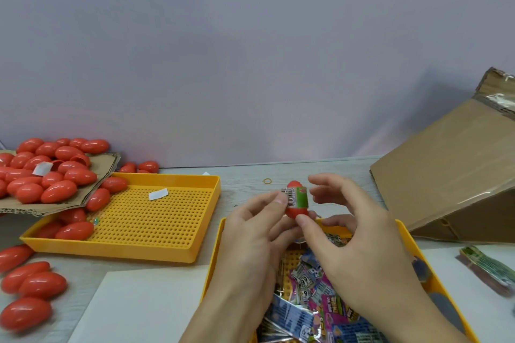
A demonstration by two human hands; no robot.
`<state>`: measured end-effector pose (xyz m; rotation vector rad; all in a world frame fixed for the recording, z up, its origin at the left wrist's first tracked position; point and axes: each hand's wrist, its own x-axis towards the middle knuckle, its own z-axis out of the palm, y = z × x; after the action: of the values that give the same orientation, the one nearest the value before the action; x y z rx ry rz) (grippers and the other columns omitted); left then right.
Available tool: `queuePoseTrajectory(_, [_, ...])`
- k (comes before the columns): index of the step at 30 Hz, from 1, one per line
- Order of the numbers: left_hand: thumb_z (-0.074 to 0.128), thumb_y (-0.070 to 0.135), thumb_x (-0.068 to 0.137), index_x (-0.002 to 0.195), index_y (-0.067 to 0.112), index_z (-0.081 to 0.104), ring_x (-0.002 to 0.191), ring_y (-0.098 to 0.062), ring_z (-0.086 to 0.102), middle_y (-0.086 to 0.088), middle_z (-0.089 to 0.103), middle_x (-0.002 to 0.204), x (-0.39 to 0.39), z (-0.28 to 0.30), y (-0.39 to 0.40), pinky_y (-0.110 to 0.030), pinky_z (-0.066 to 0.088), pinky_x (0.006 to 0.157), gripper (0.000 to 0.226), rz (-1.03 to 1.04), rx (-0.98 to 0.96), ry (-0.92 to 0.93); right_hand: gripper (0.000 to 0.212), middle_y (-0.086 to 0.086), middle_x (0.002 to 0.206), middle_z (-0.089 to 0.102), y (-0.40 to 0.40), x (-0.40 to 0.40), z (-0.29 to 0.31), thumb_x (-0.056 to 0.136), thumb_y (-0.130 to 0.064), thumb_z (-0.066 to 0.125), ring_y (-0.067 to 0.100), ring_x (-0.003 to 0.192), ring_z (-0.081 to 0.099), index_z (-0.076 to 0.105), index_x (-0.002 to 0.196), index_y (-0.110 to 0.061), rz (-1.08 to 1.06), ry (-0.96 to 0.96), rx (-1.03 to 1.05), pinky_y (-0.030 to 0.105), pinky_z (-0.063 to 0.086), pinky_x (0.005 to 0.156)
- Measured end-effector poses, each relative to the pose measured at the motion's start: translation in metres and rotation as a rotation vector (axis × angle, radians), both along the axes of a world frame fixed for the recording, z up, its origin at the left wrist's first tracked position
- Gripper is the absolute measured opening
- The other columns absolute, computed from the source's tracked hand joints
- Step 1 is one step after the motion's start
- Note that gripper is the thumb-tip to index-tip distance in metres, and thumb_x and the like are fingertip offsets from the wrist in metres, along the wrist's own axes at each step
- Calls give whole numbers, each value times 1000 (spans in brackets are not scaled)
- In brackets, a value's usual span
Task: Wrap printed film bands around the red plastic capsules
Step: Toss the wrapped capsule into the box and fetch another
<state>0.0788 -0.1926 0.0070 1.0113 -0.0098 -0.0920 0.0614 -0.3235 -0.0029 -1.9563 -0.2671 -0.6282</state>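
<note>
One capsule [297, 202], two yellow trays [156, 220]

Plain pale grey-lilac wall [250, 50] behind; light grey wood-grain table [245, 181]; even, soft light.

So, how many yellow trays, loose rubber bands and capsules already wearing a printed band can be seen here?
Yellow trays: 2 (left, near)
Loose rubber bands: 1
Banded capsules: 1
Total: 4

a packing bench: heaped red capsules [53, 172], perforated yellow trays [156, 220], cardboard box [451, 175]
</note>
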Motion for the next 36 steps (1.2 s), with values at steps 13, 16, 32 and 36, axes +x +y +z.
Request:
queuePoseTrajectory(13, [73,33,76,89,9,70,77,-24,74,-6,74,80,0,-4,-6,-29,58,61,27,67,255,-51,12,-20,80,65,12,-6,7,85,-34,68,-2,76,63,61,86,-43,-259,94,-142,14,51,64])
queuePoseTrajectory(16, [60,23,94,88,13,70,72,-23,72,-4,73,79,4,-4,-2,-33,57,60,15,120,285,-23,19,-15,73,73,6,-6,11,92,-29,64,0,68,68,68,75,-37,-206,352,147,17,54,62])
queuePoseTrajectory(32, [49,14,102,88,7,70,53,-17,63,-4,70,65,5,9,6,-29,50,48,26,146,252,35,19,15,77,68,-40,11,71,100,-11,50,20,62,65,61,110,1,-328,364,787,29,50,57])
queuePoseTrajectory(36, [49,8,100,86,7,70,56,-17,63,-7,69,67,5,12,10,-27,49,49,26,187,325,7,26,4,67,69,17,-2,30,97,-4,51,13,51,64,69,95,-22,-198,435,433,21,47,49])
